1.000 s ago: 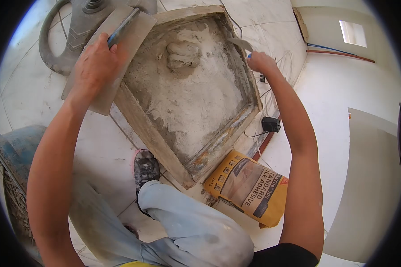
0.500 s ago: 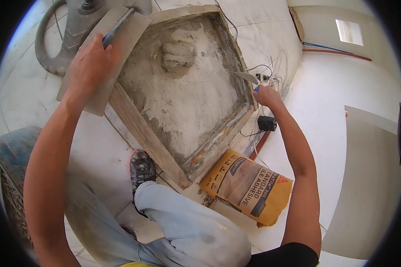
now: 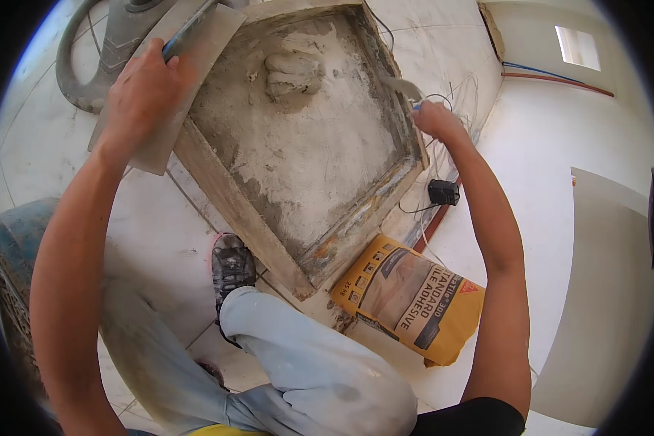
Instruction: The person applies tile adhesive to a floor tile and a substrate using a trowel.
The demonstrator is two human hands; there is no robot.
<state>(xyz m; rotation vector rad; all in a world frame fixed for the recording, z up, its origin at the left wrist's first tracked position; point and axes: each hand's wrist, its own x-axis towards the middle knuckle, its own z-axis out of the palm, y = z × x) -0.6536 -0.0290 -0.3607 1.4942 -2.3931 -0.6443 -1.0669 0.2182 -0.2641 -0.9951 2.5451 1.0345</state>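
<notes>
My left hand is closed round the blue handle of a wide flat plastering trowel, held over the left edge of a wooden mixing box. In my right hand is the blue handle of a small pointing trowel. Its grey blade lies at the box's right wall. A lump of grey mortar sits toward the far end of the box, and a pale, smeared layer covers the floor of it.
A yellow bag of tile adhesive lies beside the box's near right side. Close by are a black adapter and loose cables. A grey plastic base stands at the far left. My shoe rests on the tiles near the box.
My right hand and the pointing trowel have moved farther up along the box's right wall. The left hand keeps its hold on the plastering trowel, and the view has shifted slightly.
</notes>
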